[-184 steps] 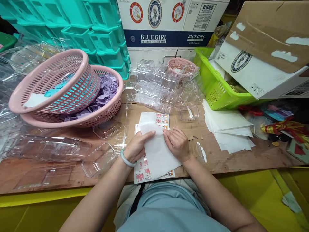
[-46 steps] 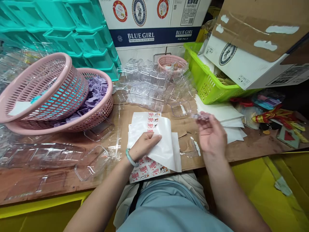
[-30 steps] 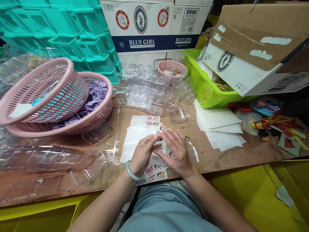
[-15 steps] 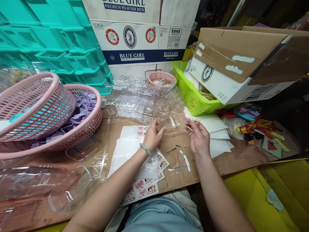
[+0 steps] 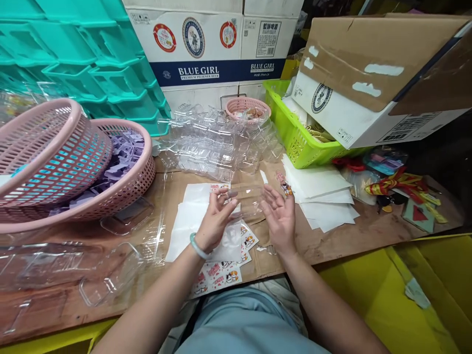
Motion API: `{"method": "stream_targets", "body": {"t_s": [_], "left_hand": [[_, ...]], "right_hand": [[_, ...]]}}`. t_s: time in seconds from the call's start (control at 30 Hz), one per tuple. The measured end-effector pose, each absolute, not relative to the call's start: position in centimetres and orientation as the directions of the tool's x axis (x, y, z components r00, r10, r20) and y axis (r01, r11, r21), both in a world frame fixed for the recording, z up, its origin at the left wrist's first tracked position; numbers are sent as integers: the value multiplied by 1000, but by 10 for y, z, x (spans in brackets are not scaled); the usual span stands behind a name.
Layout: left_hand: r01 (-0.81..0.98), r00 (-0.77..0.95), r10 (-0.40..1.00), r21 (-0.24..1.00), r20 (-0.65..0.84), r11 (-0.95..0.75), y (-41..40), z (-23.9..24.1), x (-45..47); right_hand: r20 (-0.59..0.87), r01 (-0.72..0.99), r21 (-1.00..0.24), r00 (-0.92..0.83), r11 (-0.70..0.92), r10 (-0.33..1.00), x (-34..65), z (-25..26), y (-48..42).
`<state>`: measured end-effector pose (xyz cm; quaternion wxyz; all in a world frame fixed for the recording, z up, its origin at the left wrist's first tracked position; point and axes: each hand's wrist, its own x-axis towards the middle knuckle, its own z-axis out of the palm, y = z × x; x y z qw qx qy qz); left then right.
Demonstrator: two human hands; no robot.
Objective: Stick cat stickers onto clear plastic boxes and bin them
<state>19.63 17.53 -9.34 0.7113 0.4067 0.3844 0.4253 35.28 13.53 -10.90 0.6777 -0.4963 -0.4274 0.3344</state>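
Across the lower half of the frame: table (image 5: 368, 238), card-covered, the largest item we list. Its near edge runs along the bottom, with a yellow bin (image 5: 387, 295) below it at lower right.

Upper left: crates (image 5: 92, 59), teal, stacked. Upper centre: beer box (image 5: 206, 49). Upper right: carton (image 5: 368, 83), tilted over a green basket (image 5: 291, 137).

Left: pink baskets (image 5: 55, 142), two, one askew inside the other.

Behind centre: pile (image 5: 214, 142) of clear trays, none bearing a sticker as far as we can see; we judge these undone.

Right of centre: paper stack (image 5: 320, 194), white.

Bottom centre: sticker sheets (image 5: 221, 275), many stickers left on them, overhanging the near edge, partly under a white backing sheet (image 5: 188, 226).

Centre: tray (image 5: 247, 196), clear, held just above the table between the hands; we see no sticker on it.

Left hand (image 5: 216, 221): thumb and fingers pinched on the tray's left rim. Right hand (image 5: 280, 219): open, palm up, fingers spread at the tray's right end; we cannot tell if they touch it.

Sticker (image 5: 284, 188): on a right fingertip, peeled, not yet placed on anything.

Room: open table only in the strip between the hands and the paper stack and on the bare wood at lower right. Loose trays (image 5: 106, 280) crowd the lower left.
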Motion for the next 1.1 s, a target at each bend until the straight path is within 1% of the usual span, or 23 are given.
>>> {"method": "stream_targets", "body": {"t_s": [0.03, 0.1, 0.17, 0.2, 0.27, 0.33, 0.43, 0.53, 0.63, 0.73, 0.83, 1.1], "left_hand": [[-246, 329, 931, 937, -160, 248, 169, -98, 184], [-103, 284, 958, 992, -34, 66, 155, -110, 162], [57, 253, 963, 992, 96, -114, 140, -121, 146], [112, 252, 958, 979, 137, -169, 133, -124, 140], [145, 284, 948, 971, 143, -190, 121, -127, 131], [96, 353, 933, 990, 63, -104, 113, -125, 125], [-17, 455, 887, 995, -80, 99, 108, -120, 117], [-164, 449, 880, 953, -156, 253, 109, -119, 113], [-322, 417, 880, 869, -226, 375, 111, -123, 111], [-418, 394, 878, 799, -271, 433, 112, -129, 110], [-474, 387, 874, 749, -294, 462, 113, -133, 109], [-511, 380, 873, 718, -305, 473, 113, -135, 110]], "right_hand": [[207, -67, -965, 398, 253, 894, 349, -106, 127], [97, -147, -975, 400, 168, 911, 341, -101, 114], [-26, -226, -972, 372, 64, 928, 332, -97, 106], [-76, -258, -966, 336, 14, 939, 326, -96, 104], [-124, -279, -959, 274, -45, 954, 313, -96, 101], [-109, -252, -967, 277, -38, 955, 300, -96, 101], [-69, -201, -980, 305, -6, 950, 288, -97, 104], [-83, -239, -971, 291, -12, 953, 285, -93, 107], [-125, -280, -959, 277, -44, 953, 284, -87, 105], [-189, -223, -965, 235, -136, 953, 281, -84, 98], [-244, -179, -962, 211, -208, 947, 276, -84, 92], [-260, -110, -964, 216, -241, 941, 266, -86, 89]]}}
